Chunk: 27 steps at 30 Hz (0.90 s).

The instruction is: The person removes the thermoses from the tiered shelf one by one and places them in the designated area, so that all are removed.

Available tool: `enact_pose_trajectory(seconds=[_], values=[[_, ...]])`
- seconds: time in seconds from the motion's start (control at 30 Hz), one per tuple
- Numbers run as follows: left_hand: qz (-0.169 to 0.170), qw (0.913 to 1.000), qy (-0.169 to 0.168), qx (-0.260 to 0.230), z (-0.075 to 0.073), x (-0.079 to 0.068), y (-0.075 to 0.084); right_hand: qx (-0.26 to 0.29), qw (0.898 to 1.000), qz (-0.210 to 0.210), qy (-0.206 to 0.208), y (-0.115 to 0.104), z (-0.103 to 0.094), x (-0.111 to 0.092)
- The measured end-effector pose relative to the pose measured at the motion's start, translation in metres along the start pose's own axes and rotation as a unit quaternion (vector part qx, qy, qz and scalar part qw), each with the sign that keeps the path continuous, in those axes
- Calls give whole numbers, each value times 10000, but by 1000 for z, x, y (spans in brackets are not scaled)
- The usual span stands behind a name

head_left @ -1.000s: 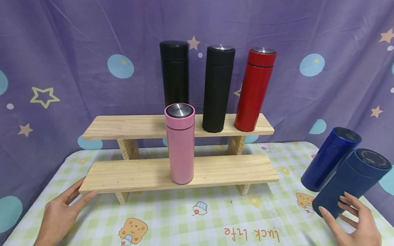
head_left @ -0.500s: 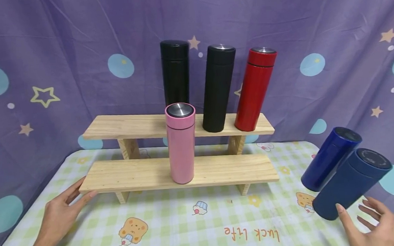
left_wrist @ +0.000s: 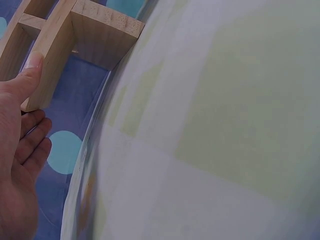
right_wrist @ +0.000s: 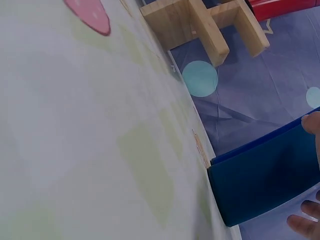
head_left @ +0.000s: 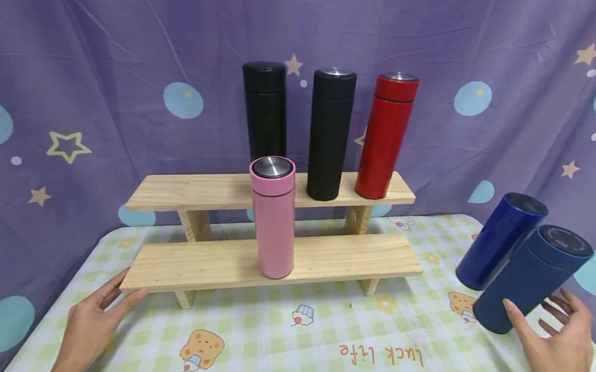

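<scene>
My left hand (head_left: 87, 327) grips the left end of the lower wooden shelf (head_left: 189, 265), thumb along its front edge. In the left wrist view the thumb (left_wrist: 30, 72) lies against the board and the fingers curl by its end. My right hand (head_left: 557, 332) is by the lower part of a matte navy thermos (head_left: 532, 276), thumb in front and fingers spread on the right side; contact cannot be told. Behind it stands a glossy blue thermos (head_left: 499, 241), partly hidden. A pink thermos (head_left: 275, 228) stands upright on the lower shelf.
On the upper wooden shelf (head_left: 189, 190) stand a glossy black thermos (head_left: 266, 119), a matte black thermos (head_left: 331, 137) and a red thermos (head_left: 388, 136). The pink thermos hides the glossy black one's base. A checked tablecloth (head_left: 257, 350) covers the table; a purple curtain (head_left: 112, 49) hangs behind.
My right hand has drawn back to the right from the navy thermos, then come slightly closer again. The thermoses and my left hand have stayed in place.
</scene>
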<state>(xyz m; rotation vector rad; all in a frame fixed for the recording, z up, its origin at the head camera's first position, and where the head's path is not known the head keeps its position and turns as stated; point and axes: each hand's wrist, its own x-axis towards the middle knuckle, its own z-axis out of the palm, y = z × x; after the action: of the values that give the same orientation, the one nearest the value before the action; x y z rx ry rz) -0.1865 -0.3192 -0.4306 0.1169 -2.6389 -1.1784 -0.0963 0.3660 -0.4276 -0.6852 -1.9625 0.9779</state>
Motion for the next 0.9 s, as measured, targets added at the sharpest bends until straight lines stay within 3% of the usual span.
enact_pose_trajectory(seconds=[0.4, 0.6, 0.9], values=[[-8, 10000, 42, -16, 0, -1, -1, -236, 9975, 213, -631, 1, 5, 13], [49, 9999, 88, -22, 1, -1, -1, -437, 9962, 321, -687, 1, 7, 16], [56, 9999, 92, 64, 1, -1, 0, -325, 9969, 264, -667, 2, 10, 17]])
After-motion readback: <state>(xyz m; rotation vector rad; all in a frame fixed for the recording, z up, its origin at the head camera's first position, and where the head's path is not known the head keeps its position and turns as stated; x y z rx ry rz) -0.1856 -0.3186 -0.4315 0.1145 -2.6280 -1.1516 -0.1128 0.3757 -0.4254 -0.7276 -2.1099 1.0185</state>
